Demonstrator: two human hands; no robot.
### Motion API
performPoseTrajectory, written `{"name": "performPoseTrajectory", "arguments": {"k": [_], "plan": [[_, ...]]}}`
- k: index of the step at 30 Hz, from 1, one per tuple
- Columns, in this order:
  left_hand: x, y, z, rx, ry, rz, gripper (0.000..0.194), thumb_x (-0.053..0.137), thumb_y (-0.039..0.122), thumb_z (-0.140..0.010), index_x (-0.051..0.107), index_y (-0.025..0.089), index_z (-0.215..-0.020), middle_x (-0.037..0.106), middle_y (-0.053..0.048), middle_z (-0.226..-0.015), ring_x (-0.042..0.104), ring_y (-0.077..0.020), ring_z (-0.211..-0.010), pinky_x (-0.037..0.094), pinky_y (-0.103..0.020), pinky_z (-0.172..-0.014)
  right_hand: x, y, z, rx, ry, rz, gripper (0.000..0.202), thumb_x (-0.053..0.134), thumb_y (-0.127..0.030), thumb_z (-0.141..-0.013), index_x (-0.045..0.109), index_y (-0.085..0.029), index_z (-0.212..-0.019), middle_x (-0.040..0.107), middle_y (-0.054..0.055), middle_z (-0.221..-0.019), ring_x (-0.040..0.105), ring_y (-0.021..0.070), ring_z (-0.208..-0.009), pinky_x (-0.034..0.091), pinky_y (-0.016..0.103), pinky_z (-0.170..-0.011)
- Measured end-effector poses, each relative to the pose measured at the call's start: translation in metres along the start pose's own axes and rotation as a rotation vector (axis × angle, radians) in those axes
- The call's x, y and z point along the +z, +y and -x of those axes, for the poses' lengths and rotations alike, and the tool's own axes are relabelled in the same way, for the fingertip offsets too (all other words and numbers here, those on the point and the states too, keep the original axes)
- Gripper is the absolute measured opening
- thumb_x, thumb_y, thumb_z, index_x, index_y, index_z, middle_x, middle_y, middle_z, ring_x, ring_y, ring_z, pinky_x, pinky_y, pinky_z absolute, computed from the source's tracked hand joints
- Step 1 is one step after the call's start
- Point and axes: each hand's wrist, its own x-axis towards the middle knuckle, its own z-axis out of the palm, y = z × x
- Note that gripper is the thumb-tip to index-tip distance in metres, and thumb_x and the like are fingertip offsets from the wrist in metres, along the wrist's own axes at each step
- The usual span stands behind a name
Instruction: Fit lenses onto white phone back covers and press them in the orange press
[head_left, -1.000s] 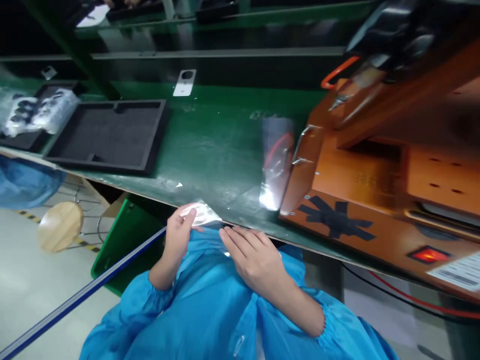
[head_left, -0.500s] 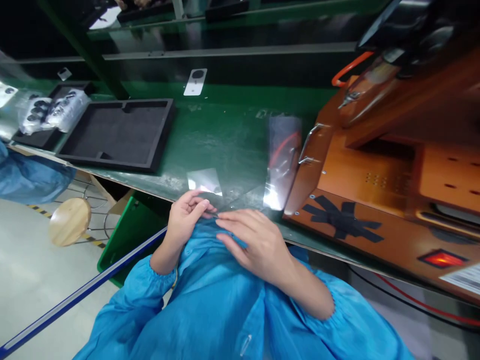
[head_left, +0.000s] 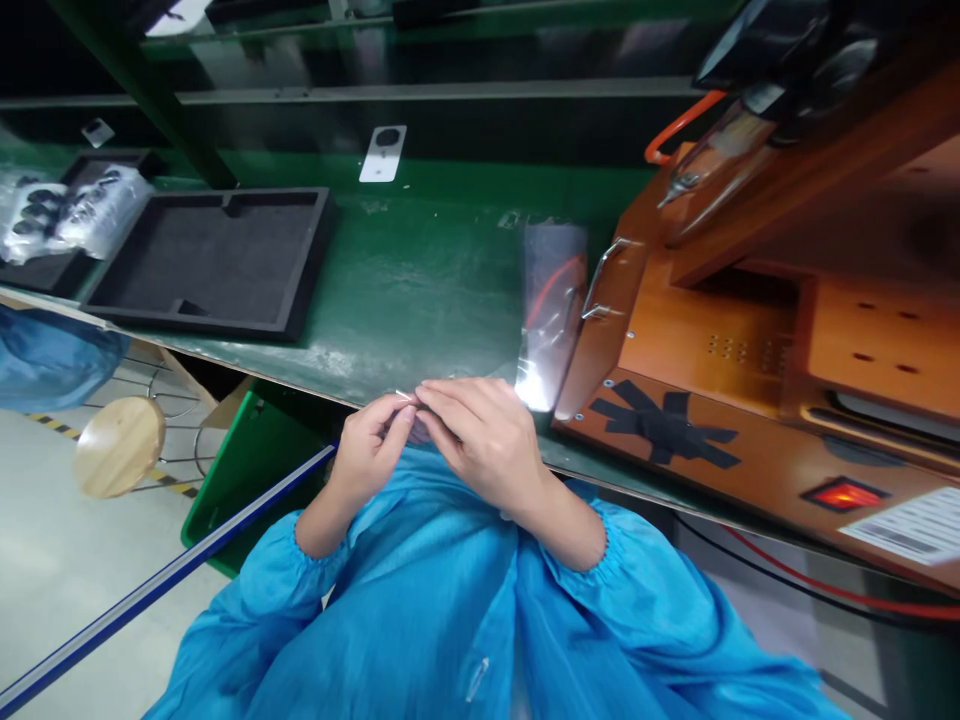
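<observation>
Pinching a small clear film piece (head_left: 409,400) between fingertips of the left hand (head_left: 369,450) and right hand (head_left: 480,440) at the near edge of the green bench (head_left: 420,280); apparently light, limp, slippery, best gripped by its edges.

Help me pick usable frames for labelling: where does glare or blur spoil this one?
Head view: glare whitens the clear bag beside the orange machine; machine's top right is blurred; the small item between left hand and right hand is indistinct; black tray sharp.
</observation>
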Motion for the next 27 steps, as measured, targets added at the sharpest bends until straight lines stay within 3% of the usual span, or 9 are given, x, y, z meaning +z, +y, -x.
{"name": "performPoseTrajectory", "arguments": {"k": [4,7,11,14,16,19,23,25,27], "plan": [[-0.006,-0.001,0.002,0.169,-0.045,-0.189,0.020,0.058,0.026,-0.105,0.076,0.021,-0.112,0.083,-0.004,-0.104,0.079,-0.0159,-0.085,0.064,-0.025,-0.081,0.001,0.002,0.003,-0.023,0.000,-0.011,0.015,0.064,-0.019,-0.106,0.075,-0.012,-0.113,0.084,0.008,-0.108,0.079,0.0197,-0.091,0.055,0.036,-0.078],[-0.009,0.000,0.004,0.223,-0.087,-0.277,0.022,0.056,0.025,-0.105,0.076,0.021,-0.112,0.083,-0.004,-0.100,0.079,-0.0170,-0.086,0.064,-0.026,-0.083,0.000,0.002,0.005,-0.021,0.005,-0.042,0.013,0.064,-0.018,-0.106,0.077,-0.014,-0.107,0.085,0.007,-0.104,0.080,0.0180,-0.088,0.055,0.034,-0.077],[-0.008,0.002,0.010,0.148,-0.144,-0.295,0.025,0.053,0.028,-0.106,0.076,0.023,-0.117,0.080,-0.004,-0.091,0.075,-0.0170,-0.079,0.061,-0.029,-0.080,0.001,0.000,0.007,0.049,0.005,-0.069,0.017,0.063,-0.016,-0.104,0.080,-0.018,-0.100,0.085,0.005,-0.099,0.082,0.0182,-0.087,0.056,0.032,-0.074],[-0.017,-0.003,0.020,-0.017,-0.163,-0.229,0.028,0.053,0.034,-0.106,0.074,0.024,-0.121,0.077,-0.002,-0.086,0.072,-0.0157,-0.071,0.059,-0.027,-0.073,0.000,0.002,0.007,0.269,0.004,-0.162,0.019,0.064,-0.020,-0.101,0.082,-0.023,-0.096,0.085,0.003,-0.095,0.082,0.0195,-0.085,0.061,0.033,-0.077],[-0.036,-0.015,0.026,-0.175,-0.133,-0.189,0.031,0.054,0.040,-0.105,0.071,0.024,-0.125,0.072,0.000,-0.078,0.066,-0.0145,-0.061,0.054,-0.025,-0.061,-0.002,0.006,0.009,0.484,0.009,-0.295,0.019,0.065,-0.024,-0.100,0.083,-0.023,-0.093,0.085,0.004,-0.092,0.080,0.0196,-0.081,0.064,0.034,-0.077],[-0.081,-0.046,0.030,-0.426,0.030,-0.325,0.039,0.052,0.047,-0.101,0.064,0.021,-0.128,0.063,0.003,-0.070,0.056,-0.0141,-0.053,0.045,-0.025,-0.053,-0.005,0.013,0.012,0.728,0.020,-0.477,0.020,0.068,-0.034,-0.097,0.083,-0.021,-0.093,0.084,0.005,-0.088,0.078,0.0202,-0.075,0.064,0.033,-0.071],[-0.138,-0.090,0.027,-0.655,0.161,-0.615,0.029,0.054,0.038,-0.094,0.067,0.020,-0.112,0.060,0.002,-0.063,0.058,-0.0191,-0.059,0.050,-0.031,-0.065,-0.001,0.017,0.016,0.797,-0.004,-0.533,0.026,0.069,-0.041,-0.094,0.083,-0.020,-0.092,0.083,0.007,-0.087,0.077,0.0207,-0.072,0.062,0.032,-0.066],[-0.148,-0.101,0.024,-0.696,0.205,-0.712,0.025,0.061,0.036,-0.089,0.068,0.019,-0.105,0.063,-0.003,-0.066,0.064,-0.0251,-0.069,0.054,-0.038,-0.076,0.003,0.016,0.015,0.784,-0.014,-0.530,0.026,0.068,-0.041,-0.094,0.083,-0.020,-0.092,0.083,0.007,-0.089,0.075,0.0198,-0.071,0.060,0.031,-0.063],[-0.142,-0.102,0.022,-0.665,0.269,-0.796,0.032,0.066,0.036,-0.086,0.068,0.015,-0.109,0.070,-0.012,-0.082,0.068,-0.0339,-0.091,0.054,-0.047,-0.089,0.006,0.015,0.013,0.762,-0.023,-0.514,0.025,0.067,-0.040,-0.094,0.082,-0.020,-0.091,0.083,0.007,-0.092,0.074,0.0184,-0.069,0.057,0.029,-0.059]]}}
